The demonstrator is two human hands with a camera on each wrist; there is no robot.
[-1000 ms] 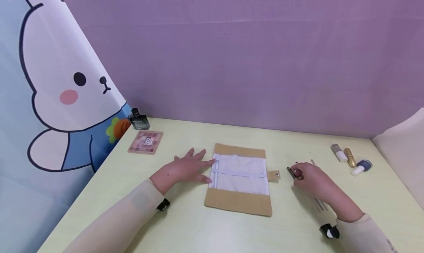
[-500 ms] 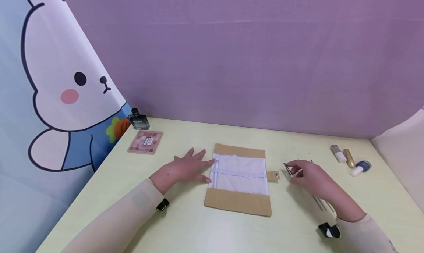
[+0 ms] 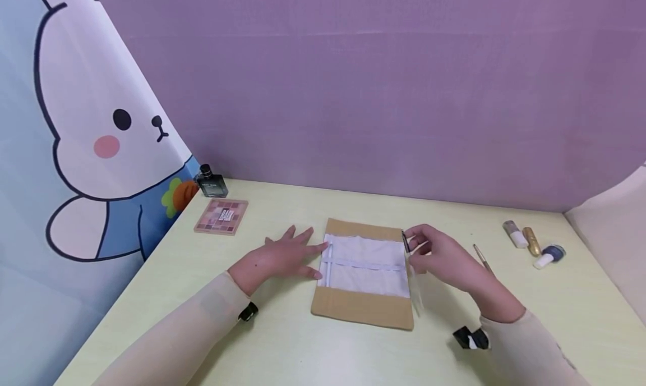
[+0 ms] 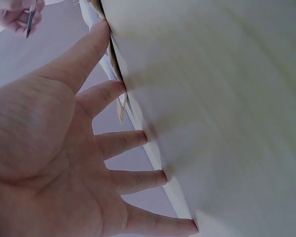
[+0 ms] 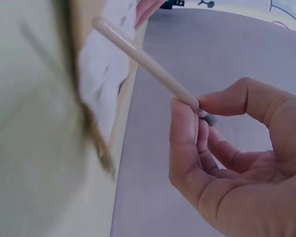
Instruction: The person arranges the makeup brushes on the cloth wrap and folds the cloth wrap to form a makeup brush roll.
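Note:
A tan fabric brush roll (image 3: 363,309) with a white lining lies unfolded on the table. One slim pale brush (image 3: 330,265) lies along the lining's left side, under the elastic band. My left hand (image 3: 285,258) rests with spread fingers at the roll's left edge; in the left wrist view its fingertips (image 4: 158,177) touch down there. At the roll's right edge my right hand (image 3: 436,254) pinches a makeup brush (image 5: 143,59) between thumb and fingers. The brush has a pale handle and dark bristles, and its handle slants down toward the table.
Another brush (image 3: 483,257) lies right of the roll, partly hidden by the right forearm. Two nail polish bottles (image 3: 515,233) (image 3: 550,256) and a gold tube (image 3: 532,240) lie at the far right. An eyeshadow palette (image 3: 221,217) and dark perfume bottle (image 3: 212,184) are at back left.
My right hand has lifted the makeup brush off the table and carried it left to the roll's right edge. The left hand has stayed in place.

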